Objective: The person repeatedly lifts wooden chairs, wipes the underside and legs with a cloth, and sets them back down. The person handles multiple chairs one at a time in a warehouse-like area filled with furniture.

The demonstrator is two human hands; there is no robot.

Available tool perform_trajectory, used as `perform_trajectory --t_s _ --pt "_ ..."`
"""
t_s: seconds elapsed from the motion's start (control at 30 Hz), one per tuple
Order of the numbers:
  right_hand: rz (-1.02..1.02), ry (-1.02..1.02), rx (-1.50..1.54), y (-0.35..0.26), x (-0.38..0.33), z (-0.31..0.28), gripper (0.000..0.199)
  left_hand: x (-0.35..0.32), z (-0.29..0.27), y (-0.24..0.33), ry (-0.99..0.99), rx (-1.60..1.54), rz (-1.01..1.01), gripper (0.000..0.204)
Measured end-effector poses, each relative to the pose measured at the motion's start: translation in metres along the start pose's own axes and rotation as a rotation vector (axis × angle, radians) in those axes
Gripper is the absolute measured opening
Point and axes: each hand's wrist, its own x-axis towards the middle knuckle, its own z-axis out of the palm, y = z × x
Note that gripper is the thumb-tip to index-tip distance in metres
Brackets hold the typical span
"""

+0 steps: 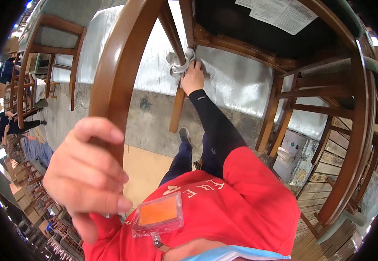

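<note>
Chair leg [178, 102] rubbed with cloth [178, 64] by right hand [192, 78]; left hand [89, 174] grips frame [117, 69].

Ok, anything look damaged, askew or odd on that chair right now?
No damage shows. The wooden chair is tipped, its seat underside facing the camera. The left hand grips its curved rail; the right hand presses a grey rag against a leg.

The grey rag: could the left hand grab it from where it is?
Probably not right away. The left hand is wrapped around the curved chair leg, while the grey rag sits further off on another leg under the right hand.
</note>
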Motion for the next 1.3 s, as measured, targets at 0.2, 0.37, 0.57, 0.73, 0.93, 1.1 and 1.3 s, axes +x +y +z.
perform_trajectory --t_s 0.2,0.37,0.57,0.73,0.93,1.1,1.3 --pt "-0.095 0.086 0.468 0.001 -0.036 -0.047 0.045 -0.002 0.009 0.005 0.087 0.020 -0.026 0.055" --pt "-0.527 0.404 0.774 -0.116 0.057 -0.122 0.043 -0.003 -0.003 -0.005 -0.033 0.009 -0.005 0.055" --pt "-0.125 0.429 0.276 -0.050 0.026 -0.060 0.050 0.007 0.004 0.002 0.028 0.076 0.033 0.052" --pt "0.049 0.712 0.789 0.039 -0.054 -0.105 0.035 -0.001 0.024 0.001 0.209 0.131 -0.037 0.052" --pt "-0.036 1.298 -0.197 0.112 -0.004 -0.344 0.046 0.005 0.025 0.006 0.182 0.172 -0.054 0.054" --pt "0.348 1.136 0.251 0.148 0.013 -0.313 0.023 -0.015 0.013 0.005 0.143 0.184 -0.093 0.049" --pt "0.526 0.817 0.296 0.249 -0.054 -0.207 0.039 -0.003 0.007 0.000 0.104 0.120 -0.085 0.044"
